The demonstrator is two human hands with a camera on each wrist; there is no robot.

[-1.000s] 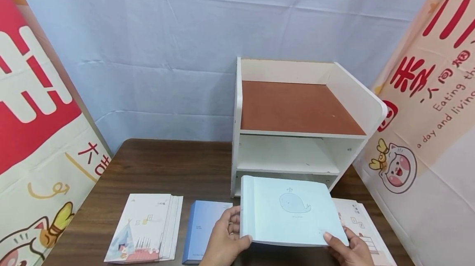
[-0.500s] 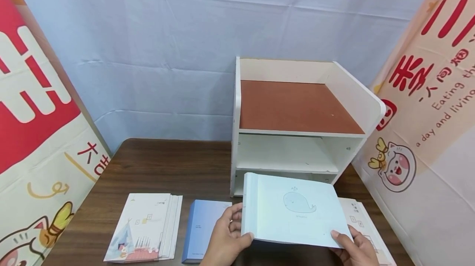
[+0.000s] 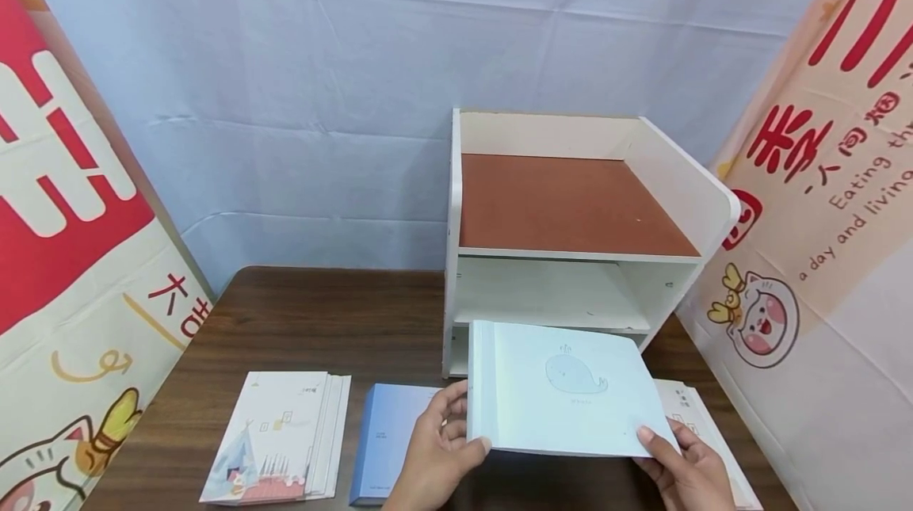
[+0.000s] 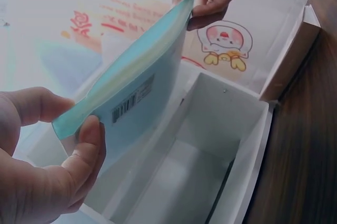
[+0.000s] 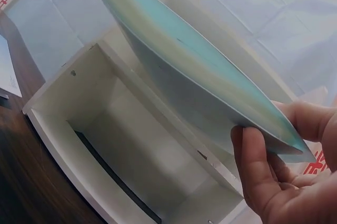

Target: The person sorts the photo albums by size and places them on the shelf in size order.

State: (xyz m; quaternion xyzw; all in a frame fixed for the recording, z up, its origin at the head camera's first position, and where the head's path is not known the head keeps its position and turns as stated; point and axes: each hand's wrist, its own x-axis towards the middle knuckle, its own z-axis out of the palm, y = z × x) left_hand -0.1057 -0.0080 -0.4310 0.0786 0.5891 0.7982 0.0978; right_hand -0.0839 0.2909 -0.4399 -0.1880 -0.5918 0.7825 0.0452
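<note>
Both hands hold a pale blue notebook (image 3: pixel 563 400) with a whale drawn on its cover, raised above the table in front of the shelf unit. My left hand (image 3: pixel 441 448) pinches its spine end, thumb on the cover and fingers beneath. At the opposite lower corner my right hand (image 3: pixel 686 463) grips it the same way. A barcode label (image 4: pixel 132 98) shows on the notebook's underside in the left wrist view. In the right wrist view the notebook (image 5: pixel 184 77) is seen edge-on, its covers bowed slightly apart around the pages.
A white shelf unit (image 3: pixel 454 273) with a brown top panel stands at the back right of the dark wooden table (image 3: pixel 342 313). Left of the hands lie a blue book (image 3: pixel 391 444) and a stack of white booklets (image 3: pixel 274 440). More booklets (image 3: pixel 702 424) lie partly behind the right hand.
The notebook has moved slightly up and to the right in the head view, nearer the shelf unit's lower compartment. Both hands have kept their grip and moved with it.
</note>
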